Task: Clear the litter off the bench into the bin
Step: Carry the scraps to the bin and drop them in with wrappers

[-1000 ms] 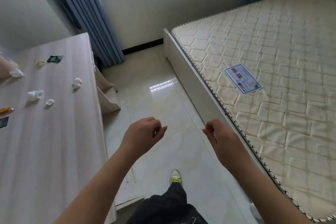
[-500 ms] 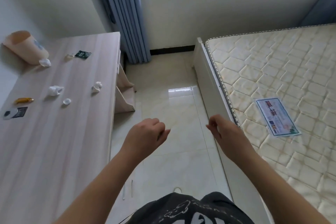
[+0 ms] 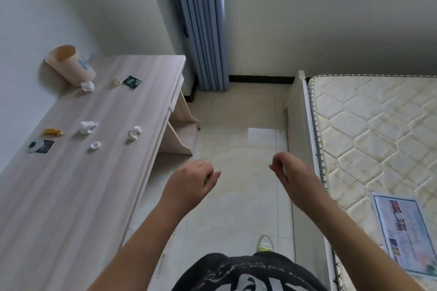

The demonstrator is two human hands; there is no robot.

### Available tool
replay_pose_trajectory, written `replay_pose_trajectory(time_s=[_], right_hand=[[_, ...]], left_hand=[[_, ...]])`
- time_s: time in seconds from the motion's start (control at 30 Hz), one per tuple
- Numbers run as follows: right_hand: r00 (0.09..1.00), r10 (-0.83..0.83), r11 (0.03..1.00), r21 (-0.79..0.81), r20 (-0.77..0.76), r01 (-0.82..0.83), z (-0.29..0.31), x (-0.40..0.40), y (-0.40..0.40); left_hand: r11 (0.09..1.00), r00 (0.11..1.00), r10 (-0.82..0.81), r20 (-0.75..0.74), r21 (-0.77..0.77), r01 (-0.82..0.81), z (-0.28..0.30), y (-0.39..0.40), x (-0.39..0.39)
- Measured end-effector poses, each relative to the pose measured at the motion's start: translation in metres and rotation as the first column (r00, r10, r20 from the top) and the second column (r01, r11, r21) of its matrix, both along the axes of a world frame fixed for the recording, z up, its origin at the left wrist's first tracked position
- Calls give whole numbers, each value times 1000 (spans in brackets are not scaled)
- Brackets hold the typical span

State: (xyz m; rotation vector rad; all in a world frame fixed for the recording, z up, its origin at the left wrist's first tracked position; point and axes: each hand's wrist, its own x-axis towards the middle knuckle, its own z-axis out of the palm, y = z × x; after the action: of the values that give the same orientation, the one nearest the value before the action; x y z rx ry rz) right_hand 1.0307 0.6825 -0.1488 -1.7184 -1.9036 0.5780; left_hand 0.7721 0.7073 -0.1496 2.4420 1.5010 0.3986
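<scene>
A long pale wooden bench (image 3: 71,196) runs along the left wall. At its far end a peach plastic bin (image 3: 71,65) leans against the wall. Litter lies scattered on the bench: a crumpled tissue (image 3: 87,86) by the bin, a dark green wrapper (image 3: 132,81), a second crumpled tissue (image 3: 88,126), a third tissue (image 3: 135,132), a small clear cap (image 3: 95,145), a gold wrapper (image 3: 53,132) and a black sachet (image 3: 41,146). My left hand (image 3: 189,182) and my right hand (image 3: 290,175) hover over the floor, fingers loosely curled, holding nothing.
A bare quilted mattress (image 3: 378,137) on a white bed frame fills the right side, with a printed leaflet (image 3: 406,231) on it. Tiled floor (image 3: 236,149) forms an aisle between bench and bed. Blue curtains (image 3: 201,26) hang in the far corner.
The view has swung left and up, bringing the bin and the whole bench into sight. Both hands stay raised over the floor, empty.
</scene>
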Motion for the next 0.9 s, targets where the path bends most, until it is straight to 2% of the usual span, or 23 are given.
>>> replay_pose_trajectory(time_s=[0.27, 0.47, 0.7, 0.8, 0.9], right_hand=[[988, 150, 988, 13, 48, -151, -2, 12, 103], [975, 214, 976, 23, 63, -216, -8, -32, 188], [943, 322, 945, 39, 80, -326, -2, -101, 289], [941, 327, 942, 45, 88, -332, 4, -128, 330], [936, 341, 934, 76, 89, -348, 8, -148, 367]], left_hand=[[986, 986, 165, 5, 34, -166, 8, 54, 5], [951, 951, 309, 0, 10, -309, -8, 101, -32], [935, 934, 354, 36, -41, -353, -2, 186, -99], [931, 929, 365, 60, 2, -366, 14, 226, -128], [923, 925, 379, 7, 63, -379, 26, 265, -147]])
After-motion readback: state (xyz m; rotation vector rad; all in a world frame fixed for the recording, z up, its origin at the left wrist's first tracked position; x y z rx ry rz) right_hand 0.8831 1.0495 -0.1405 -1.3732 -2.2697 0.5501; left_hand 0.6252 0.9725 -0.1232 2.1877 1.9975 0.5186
